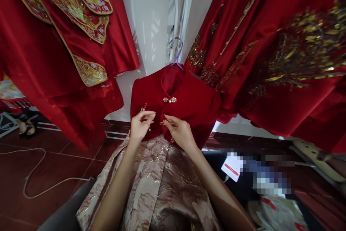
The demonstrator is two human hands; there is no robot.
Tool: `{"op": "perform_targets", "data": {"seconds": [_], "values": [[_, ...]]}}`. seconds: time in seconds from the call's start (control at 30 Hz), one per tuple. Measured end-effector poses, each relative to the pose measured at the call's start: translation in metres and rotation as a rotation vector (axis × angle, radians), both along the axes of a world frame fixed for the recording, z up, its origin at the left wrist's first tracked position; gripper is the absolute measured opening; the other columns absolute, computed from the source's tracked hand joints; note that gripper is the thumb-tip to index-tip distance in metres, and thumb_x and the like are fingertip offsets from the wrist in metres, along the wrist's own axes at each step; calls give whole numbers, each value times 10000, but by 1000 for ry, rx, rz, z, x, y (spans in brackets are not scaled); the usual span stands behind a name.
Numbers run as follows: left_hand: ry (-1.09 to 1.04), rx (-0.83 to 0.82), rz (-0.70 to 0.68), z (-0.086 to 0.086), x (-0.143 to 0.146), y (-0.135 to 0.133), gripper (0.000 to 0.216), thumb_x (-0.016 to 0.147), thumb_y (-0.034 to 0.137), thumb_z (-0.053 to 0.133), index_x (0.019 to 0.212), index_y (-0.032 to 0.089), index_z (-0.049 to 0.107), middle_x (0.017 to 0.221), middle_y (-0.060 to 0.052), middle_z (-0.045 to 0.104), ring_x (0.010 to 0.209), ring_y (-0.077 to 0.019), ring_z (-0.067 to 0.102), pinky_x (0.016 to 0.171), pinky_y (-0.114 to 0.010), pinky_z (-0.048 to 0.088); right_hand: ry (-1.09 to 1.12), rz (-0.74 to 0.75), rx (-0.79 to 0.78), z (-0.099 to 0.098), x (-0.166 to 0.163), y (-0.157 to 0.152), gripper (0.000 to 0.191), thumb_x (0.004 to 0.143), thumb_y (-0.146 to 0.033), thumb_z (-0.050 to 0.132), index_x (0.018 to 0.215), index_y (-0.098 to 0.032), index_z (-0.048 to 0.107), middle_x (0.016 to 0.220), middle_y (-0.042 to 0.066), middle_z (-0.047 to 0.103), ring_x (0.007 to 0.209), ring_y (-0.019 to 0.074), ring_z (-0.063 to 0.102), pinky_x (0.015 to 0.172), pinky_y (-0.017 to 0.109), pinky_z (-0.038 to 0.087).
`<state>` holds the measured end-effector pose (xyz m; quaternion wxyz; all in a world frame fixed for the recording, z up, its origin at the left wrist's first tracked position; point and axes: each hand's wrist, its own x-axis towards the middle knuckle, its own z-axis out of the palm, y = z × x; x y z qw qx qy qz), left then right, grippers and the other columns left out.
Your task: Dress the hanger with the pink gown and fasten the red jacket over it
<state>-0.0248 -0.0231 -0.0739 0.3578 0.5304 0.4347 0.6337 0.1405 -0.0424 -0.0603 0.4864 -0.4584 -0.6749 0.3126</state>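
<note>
A short dark red velvet jacket (189, 101) hangs on a purple hanger (178, 58) in front of me, over a beige brocade skirt (156, 180). A pearl clasp (169, 99) at the collar is fastened. My left hand (140, 124) pinches the left front edge of the jacket at chest height. My right hand (180, 130) pinches the right front edge beside it, at a small fastening. The fingers of both hands are closed on the fabric and nearly touch each other.
Red gowns with gold embroidery hang at the left (67, 43) and at the right (283, 61). A white wall (151, 18) stands behind. A white cable (35, 173) lies on the dark red tiled floor. Packages and a white tag (232, 168) lie at lower right.
</note>
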Motion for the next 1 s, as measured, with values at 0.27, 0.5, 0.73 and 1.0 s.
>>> {"op": "perform_targets", "data": {"seconds": [0.27,0.5,0.73,1.0], "values": [[173,99,180,-9,-27,36,306,678,280,712,891,178,516,766,2,576,703,-101,585,663,-221,490,170,125,-69,8,8,8,311,743,-284,663,1029,-161,669,950,82,722,874,206,691,874,387,539],[156,131,152,-5,-27,35,219,718,336,677,820,165,585,755,-21,637,712,-117,611,684,-238,498,343,136,-71,18,-4,33,369,658,-358,737,958,-161,651,833,58,721,833,189,688,860,363,531],[-63,34,10,-4,-29,38,346,599,320,763,875,142,654,854,-66,699,806,-159,658,817,-325,525,317,69,75,12,-39,55,322,698,-338,696,964,-167,636,848,55,706,791,161,675,815,312,541],[-118,37,-9,-4,-30,37,353,623,312,769,917,131,695,964,-101,714,908,-203,672,917,-379,506,153,-134,202,0,-65,50,232,824,-361,565,999,-221,627,926,31,693,825,152,651,734,283,535]]}}
